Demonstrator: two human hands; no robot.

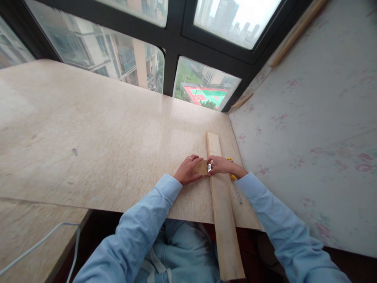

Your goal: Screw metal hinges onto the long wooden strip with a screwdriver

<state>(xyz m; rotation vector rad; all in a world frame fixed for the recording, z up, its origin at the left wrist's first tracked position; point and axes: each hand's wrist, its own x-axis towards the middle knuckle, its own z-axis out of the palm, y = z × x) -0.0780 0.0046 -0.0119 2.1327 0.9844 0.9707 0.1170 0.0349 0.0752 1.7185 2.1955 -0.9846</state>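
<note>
My left hand is closed around a small wooden block beside the long board. With its fingertips, my right hand pinches a small shiny metal piece at the block's right end; its exact kind is too small to make out. Under my right hand lies the long wooden board, its near end jutting past the sill's front edge toward my lap. A screwdriver with a yellow and black handle rests just right of the board, partly hidden by my right wrist.
The stone-patterned sill runs left beneath dark window frames. A small metal object lies on its left part. A papered wall bounds the right side. A white cable loops across the lower left surface.
</note>
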